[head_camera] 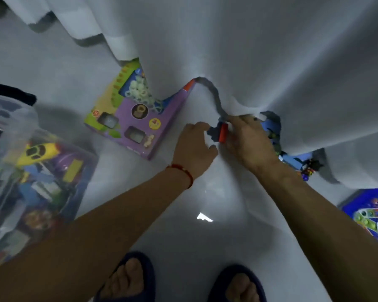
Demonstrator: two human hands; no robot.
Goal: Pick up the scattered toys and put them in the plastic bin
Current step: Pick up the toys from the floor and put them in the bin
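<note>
White curtain hanging to pale floor; 2 dark slippers, perhaps navy

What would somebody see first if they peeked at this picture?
Probably the two hands in the middle: the right hand grips a small red and dark toy at the curtain's edge, with the left hand right beside it. Next, the purple toy box half under the curtain, and the clear plastic bin of toys at the left.

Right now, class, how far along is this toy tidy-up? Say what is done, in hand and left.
Done: the plastic bin already holds several toys. In hand: the right hand grips a red and dark toy at the curtain's edge; the left hand reaches beside it. Left: the purple box, blue toy and board game lie on the floor.
</note>
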